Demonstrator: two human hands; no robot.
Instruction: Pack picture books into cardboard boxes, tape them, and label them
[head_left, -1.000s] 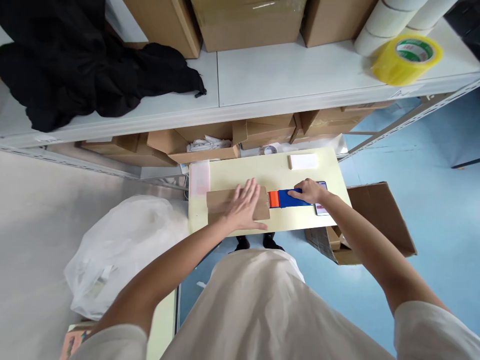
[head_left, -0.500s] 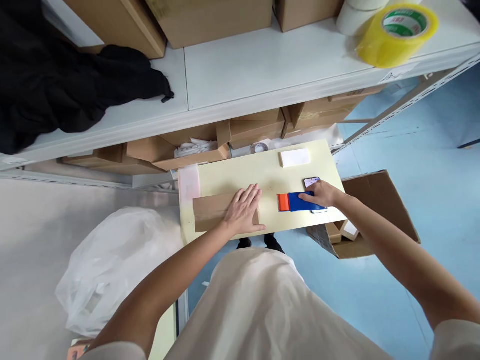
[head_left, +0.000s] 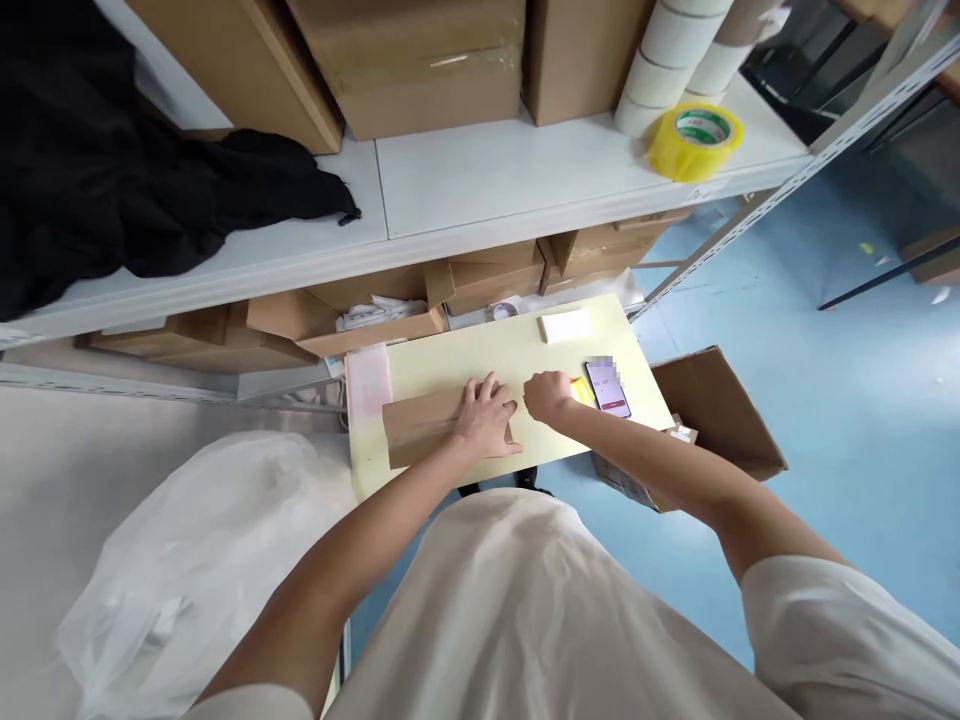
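Observation:
On the pale yellow table (head_left: 487,355) lies a flat, long brown cardboard box (head_left: 420,432). My left hand (head_left: 486,420) rests on the box's right end, fingers spread and pressed down. Just right of the box, my right hand (head_left: 547,397) is closed in a fist; what it holds, if anything, is hidden. A small yellow and red item (head_left: 582,391) shows partly behind my right wrist, and I cannot make out its kind. Beside it lies a smartphone (head_left: 609,390) with its screen lit. A small white box (head_left: 566,326) sits near the table's far edge.
A shelf (head_left: 465,185) with cardboard boxes, a black cloth (head_left: 225,200) and a yellow tape roll (head_left: 696,142) runs above the table's far side. An open carton (head_left: 724,410) stands at the right. White plastic bags (head_left: 217,560) lie at the left.
My right hand has moved left toward the box and turned into a fist. The blue and orange tool it held is out of sight. The phone is uncovered. My left hand's fingers have bent slightly.

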